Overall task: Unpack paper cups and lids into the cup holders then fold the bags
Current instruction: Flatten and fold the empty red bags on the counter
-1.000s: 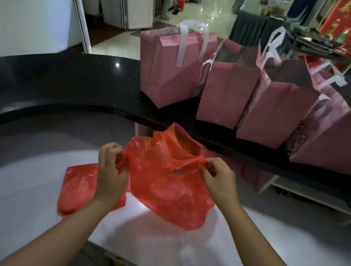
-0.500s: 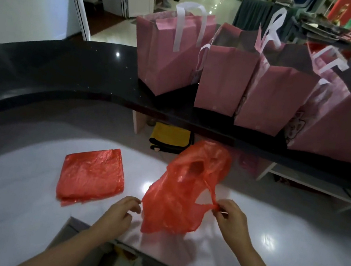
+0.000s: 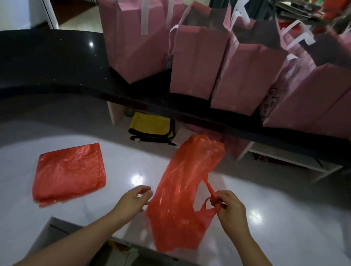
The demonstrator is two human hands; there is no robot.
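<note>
Right hand [image 3: 230,209] pinching both handles of loose red bag [image 3: 182,195], draped over white bench [image 3: 267,243] edge. Left hand [image 3: 134,200] just left of bag, fingers relaxed, holding nothing. Folded red bag [image 3: 70,170] farther left, flat.

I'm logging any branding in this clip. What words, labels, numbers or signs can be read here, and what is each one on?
No text can be read in this view.
Pink paper bags on the black counter: only a faint cartoon print on one at the right, no legible words.
Red plastic bag pinched by the right hand: plain.
Folded red bag: plain.
Background items at the top right: too blurred to read.
</note>
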